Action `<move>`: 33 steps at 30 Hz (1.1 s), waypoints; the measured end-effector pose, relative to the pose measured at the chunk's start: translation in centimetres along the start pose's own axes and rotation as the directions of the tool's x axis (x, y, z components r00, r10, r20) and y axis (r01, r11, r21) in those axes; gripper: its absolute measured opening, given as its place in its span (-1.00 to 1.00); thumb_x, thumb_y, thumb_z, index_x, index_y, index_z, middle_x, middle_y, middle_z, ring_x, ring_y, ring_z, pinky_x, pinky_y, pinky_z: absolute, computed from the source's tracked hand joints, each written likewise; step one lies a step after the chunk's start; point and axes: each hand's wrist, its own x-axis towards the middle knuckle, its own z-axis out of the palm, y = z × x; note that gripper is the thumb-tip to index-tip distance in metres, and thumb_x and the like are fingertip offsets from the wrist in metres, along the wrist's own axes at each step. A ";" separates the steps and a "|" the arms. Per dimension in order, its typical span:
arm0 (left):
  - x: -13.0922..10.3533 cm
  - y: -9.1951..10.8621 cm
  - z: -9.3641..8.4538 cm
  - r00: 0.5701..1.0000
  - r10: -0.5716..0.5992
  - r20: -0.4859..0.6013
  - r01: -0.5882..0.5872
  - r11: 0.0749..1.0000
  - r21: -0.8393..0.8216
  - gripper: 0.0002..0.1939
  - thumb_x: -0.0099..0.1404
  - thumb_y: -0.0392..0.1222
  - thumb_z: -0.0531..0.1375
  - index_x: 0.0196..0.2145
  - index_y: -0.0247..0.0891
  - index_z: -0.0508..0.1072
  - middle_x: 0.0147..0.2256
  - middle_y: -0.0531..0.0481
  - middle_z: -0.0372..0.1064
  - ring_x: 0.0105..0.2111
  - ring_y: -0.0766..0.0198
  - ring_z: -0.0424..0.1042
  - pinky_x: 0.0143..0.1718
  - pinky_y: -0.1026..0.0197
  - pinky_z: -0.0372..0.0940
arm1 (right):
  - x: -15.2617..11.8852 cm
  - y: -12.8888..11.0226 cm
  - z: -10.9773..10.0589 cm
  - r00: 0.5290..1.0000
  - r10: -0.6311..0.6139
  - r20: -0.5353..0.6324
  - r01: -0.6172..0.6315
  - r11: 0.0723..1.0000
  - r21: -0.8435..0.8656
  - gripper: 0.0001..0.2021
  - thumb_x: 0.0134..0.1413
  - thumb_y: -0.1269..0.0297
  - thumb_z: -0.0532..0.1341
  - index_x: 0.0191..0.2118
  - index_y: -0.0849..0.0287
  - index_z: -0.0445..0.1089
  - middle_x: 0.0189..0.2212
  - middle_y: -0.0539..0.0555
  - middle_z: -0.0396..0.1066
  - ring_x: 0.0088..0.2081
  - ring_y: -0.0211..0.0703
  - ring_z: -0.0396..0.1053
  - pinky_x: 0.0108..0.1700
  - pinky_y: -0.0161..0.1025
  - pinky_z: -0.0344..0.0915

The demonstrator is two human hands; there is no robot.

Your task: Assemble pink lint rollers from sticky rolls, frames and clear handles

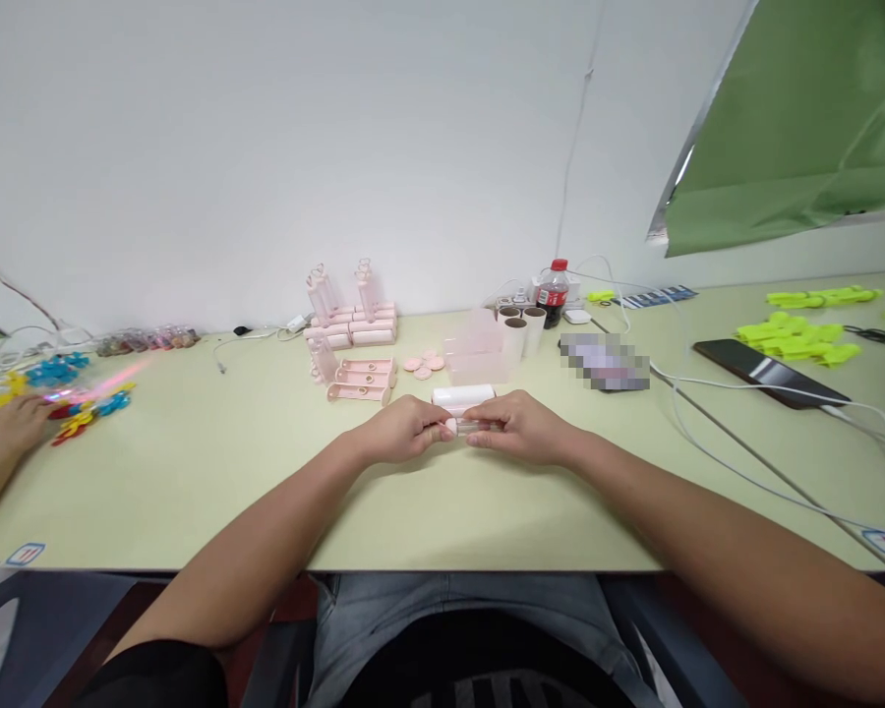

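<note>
My left hand (405,430) pinches the pale pink end of a small clear tube (474,426) lying sideways above the table. Wrapped round the clear body of the same tube is my right hand (523,429), which hides its far end. Just behind the fingers lies a white roll (463,395) in a pink holder. Farther left are open pink holders (361,381) with small round rings on them. Several round pink caps (423,365) lie beside a translucent pink box (477,354).
Stacked pink holders (352,324) with clear tubes on top stand by the wall. White cardboard tubes (514,336) and a cola bottle (553,293) are behind right. A phone (771,373), cables and yellow strips (800,339) lie right. Another person's hand (16,425) touches colourful pieces left.
</note>
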 end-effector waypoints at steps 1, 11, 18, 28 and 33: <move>0.0 0.0 0.0 1.000 -0.001 -0.001 0.001 1.000 0.005 -0.64 0.43 -0.07 -0.01 -0.47 -0.29 0.31 -0.56 0.08 0.18 -0.55 0.38 0.11 -0.47 0.30 0.01 | 0.0 0.0 0.0 1.000 0.003 0.002 -0.003 1.000 0.002 -0.69 0.16 0.13 0.24 -0.09 0.18 0.57 -0.40 0.08 0.58 -0.48 -0.23 0.38 -0.39 -0.32 0.21; 0.0 0.2 0.1 0.999 -0.025 0.027 0.023 0.995 0.094 -0.69 0.41 -0.14 0.03 -0.44 -0.30 0.39 -0.54 0.03 0.33 -0.55 0.36 0.21 -0.47 0.30 0.04 | 0.0 -0.7 0.0 0.997 0.060 0.058 -0.064 0.995 0.079 -0.66 0.16 0.08 0.23 -0.08 0.19 0.56 -0.53 -0.01 0.44 -0.54 -0.30 0.19 -0.45 -0.34 0.08; 0.1 0.5 0.3 0.999 -0.029 0.038 0.021 0.980 0.197 -0.78 0.37 -0.23 0.05 -0.39 -0.30 0.43 -0.44 -0.03 0.46 -0.49 0.31 0.35 -0.46 0.30 0.10 | 0.1 -0.6 0.2 0.962 0.218 0.164 -0.256 0.929 0.267 -0.66 0.13 0.03 0.22 -0.25 0.23 0.56 -0.61 -0.10 0.12 -0.53 -0.34 -0.06 -0.50 -0.33 -0.10; 0.2 0.2 0.7 0.999 -0.014 0.032 0.005 0.964 0.265 -0.82 0.35 -0.24 0.08 -0.37 -0.28 0.43 -0.44 -0.03 0.46 -0.48 0.29 0.36 -0.46 0.29 0.09 | 0.1 0.0 0.3 0.938 0.257 0.233 -0.331 0.867 0.373 -0.65 0.11 0.02 0.23 -0.25 0.21 0.57 -0.62 -0.10 0.10 -0.54 -0.35 -0.07 -0.51 -0.33 -0.14; 0.2 0.8 0.3 0.998 -0.036 0.048 0.023 0.971 0.237 -0.80 0.34 -0.22 0.07 -0.38 -0.29 0.44 -0.44 -0.03 0.46 -0.49 0.29 0.33 -0.46 0.28 0.07 | 0.2 -0.5 0.2 0.944 0.250 0.215 -0.312 0.890 0.333 -0.66 0.11 0.02 0.22 -0.37 0.22 0.54 -0.62 -0.10 0.12 -0.54 -0.35 -0.05 -0.52 -0.33 -0.12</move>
